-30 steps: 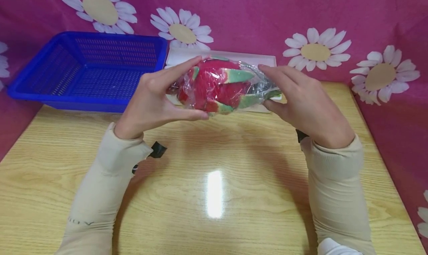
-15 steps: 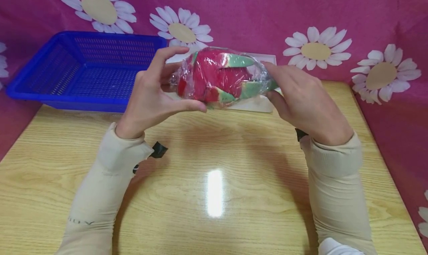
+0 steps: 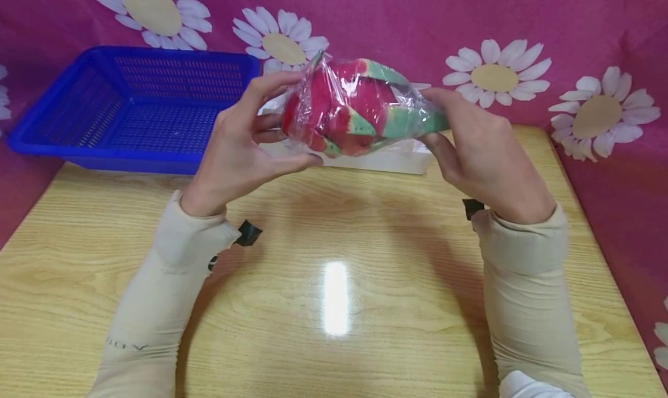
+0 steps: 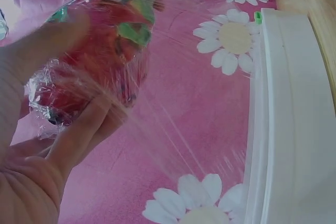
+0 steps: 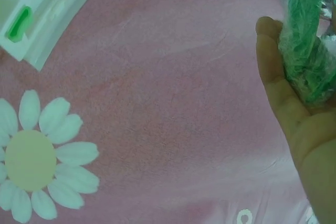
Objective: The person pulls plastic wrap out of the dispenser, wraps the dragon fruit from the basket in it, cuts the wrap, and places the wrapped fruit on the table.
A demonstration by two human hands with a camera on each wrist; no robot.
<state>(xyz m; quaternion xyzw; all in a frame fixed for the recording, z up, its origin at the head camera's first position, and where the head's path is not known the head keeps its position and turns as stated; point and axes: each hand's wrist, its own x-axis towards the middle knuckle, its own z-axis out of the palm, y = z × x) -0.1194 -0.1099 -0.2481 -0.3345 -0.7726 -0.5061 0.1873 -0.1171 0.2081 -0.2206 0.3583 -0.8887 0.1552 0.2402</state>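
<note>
Held up above the table's back half, a red dragon fruit (image 3: 339, 105) with green leaf tips is wrapped in clear cling film. My left hand (image 3: 229, 137) grips its rounded end, thumb below and fingers behind. At the leafy end, my right hand (image 3: 475, 137) pinches the green tips between thumb and fingers. A white cling film dispenser (image 4: 291, 108) with a green slider (image 4: 258, 18) lies behind the fruit, partly hidden by it in the head view. In the left wrist view, stretched film (image 4: 178, 140) runs from the fruit toward the dispenser.
A blue plastic basket (image 3: 156, 160) stands at the back left, beside the dispenser. The wood-grain table (image 3: 334, 230) meets a pink cloth (image 3: 381, 21) with white daisies at the back and right.
Both hands have raised the dragon fruit a little and turned it, so its leaf tips lie differently. It has also shifted slightly right; more of the dispenser's front shows below it.
</note>
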